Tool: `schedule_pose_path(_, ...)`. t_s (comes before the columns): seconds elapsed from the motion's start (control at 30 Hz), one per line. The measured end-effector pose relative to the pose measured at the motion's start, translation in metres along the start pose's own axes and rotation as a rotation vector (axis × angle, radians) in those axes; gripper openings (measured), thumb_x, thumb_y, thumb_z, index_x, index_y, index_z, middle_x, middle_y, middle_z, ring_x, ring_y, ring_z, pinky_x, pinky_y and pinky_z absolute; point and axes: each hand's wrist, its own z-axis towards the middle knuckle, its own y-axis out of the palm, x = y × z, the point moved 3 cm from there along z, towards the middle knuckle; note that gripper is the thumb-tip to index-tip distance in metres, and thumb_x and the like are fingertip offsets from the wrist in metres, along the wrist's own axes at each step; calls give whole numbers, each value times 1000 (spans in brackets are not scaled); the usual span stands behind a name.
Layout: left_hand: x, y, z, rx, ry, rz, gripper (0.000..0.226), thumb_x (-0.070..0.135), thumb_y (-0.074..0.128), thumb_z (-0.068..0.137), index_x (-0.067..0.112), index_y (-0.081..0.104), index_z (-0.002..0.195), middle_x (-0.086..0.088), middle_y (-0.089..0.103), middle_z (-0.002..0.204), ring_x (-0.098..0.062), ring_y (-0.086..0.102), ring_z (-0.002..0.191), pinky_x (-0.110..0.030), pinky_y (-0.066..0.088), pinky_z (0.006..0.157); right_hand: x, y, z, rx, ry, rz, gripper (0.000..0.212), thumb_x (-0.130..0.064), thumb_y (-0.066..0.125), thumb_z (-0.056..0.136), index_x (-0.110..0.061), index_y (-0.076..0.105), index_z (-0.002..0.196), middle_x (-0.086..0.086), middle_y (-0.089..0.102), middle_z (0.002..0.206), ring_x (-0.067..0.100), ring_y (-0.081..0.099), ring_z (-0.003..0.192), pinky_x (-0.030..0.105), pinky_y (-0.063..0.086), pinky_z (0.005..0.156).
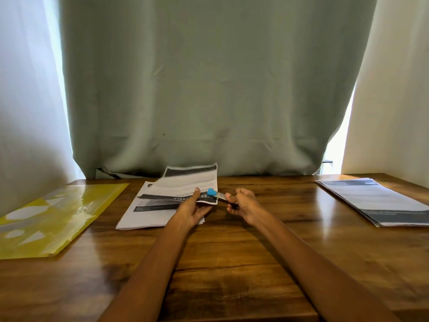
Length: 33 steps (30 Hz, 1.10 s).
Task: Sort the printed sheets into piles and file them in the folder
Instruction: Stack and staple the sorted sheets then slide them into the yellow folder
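Two hands share one bundle of sheets (185, 189) lifted over the pile (148, 214) at the desk's (232, 263) far middle: left hand (192, 209) pinching its near edge, right hand's (243, 205) fingers grasping a blue-tipped clip (214, 194). Square the edges first, then seat the clip fully. The yellow folder (53, 219) lies by the left edge.

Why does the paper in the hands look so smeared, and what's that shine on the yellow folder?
Head view: the lifted sheets are motion-blurred; the yellow folder throws back glare from daylight at the curtain gaps; wide-angle lens bends the edges.
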Motion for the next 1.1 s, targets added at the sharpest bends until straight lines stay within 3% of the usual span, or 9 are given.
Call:
schedule_pose_path(0.2, 2, 0, -4, -33, -52, 174, 45, 15, 74, 76, 6, 51, 114, -23, 59, 115, -37, 61, 103, -46, 57, 67, 0, -3, 1, 25, 70, -68, 23, -1, 57, 89, -15, 46, 104, 8, 52, 86, 14, 48, 68, 25, 50, 60)
schedule_pose_path(0.33, 1, 0, -3, -3, -10, 364, 53, 7, 77, 72, 2, 54, 119, -22, 60, 110, -32, 63, 95, -35, 59, 55, 0, -3, 1, 21, 71, -53, 30, 0, 57, 90, -14, 46, 113, 8, 50, 85, 14, 47, 66, 25, 50, 59)
schedule_pose_path(0.53, 4, 0, 2, 35, 75, 382, 62, 4, 75, 72, -3, 46, 126, -23, 58, 114, -31, 64, 84, -27, 55, 44, 0, -1, 1, 43, 59, -89, 11, -2, 55, 91, -11, 50, 88, 6, 51, 82, 14, 47, 67, 23, 49, 59)
schedule_pose_path(0.63, 3, 2, 0, 46, 96, 377, 58, 3, 74, 73, -6, 47, 124, -24, 59, 115, -32, 64, 89, -29, 56, 46, 0, 0, 2, 58, 29, -111, 13, -4, 54, 92, -10, 52, 81, 5, 52, 79, 12, 46, 65, 22, 47, 57)
schedule_pose_path(0.8, 7, -2, -5, -41, -4, 369, 52, 4, 74, 74, 0, 53, 122, -23, 59, 114, -36, 62, 101, -32, 58, 48, 1, -3, 2, 14, 44, -98, 11, -4, 56, 91, -14, 50, 90, 7, 53, 85, 14, 49, 68, 25, 51, 62)
schedule_pose_path(0.93, 7, 0, -4, -29, -14, 367, 41, 16, 70, 80, 2, 52, 115, -21, 63, 102, -30, 66, 89, -39, 59, 63, 1, -7, 7, -7, 17, -100, 4, -10, 57, 92, -11, 54, 90, 9, 56, 91, 14, 52, 70, 24, 52, 62)
schedule_pose_path(1.0, 8, 0, -2, 8, 25, 341, 36, 16, 62, 88, 4, 49, 120, -21, 62, 107, -30, 65, 92, -41, 56, 72, -1, -14, 11, 39, -38, -177, 4, -14, 56, 92, -10, 55, 92, 8, 58, 90, 12, 52, 67, 23, 50, 60)
schedule_pose_path(1.1, 10, -4, -1, 55, 66, 343, 36, 8, 53, 93, 5, 43, 127, -22, 58, 123, -32, 62, 104, -42, 53, 79, -7, -31, 17, 233, -223, -410, 7, -17, 59, 90, -13, 55, 86, 5, 58, 87, 14, 53, 73, 23, 47, 60)
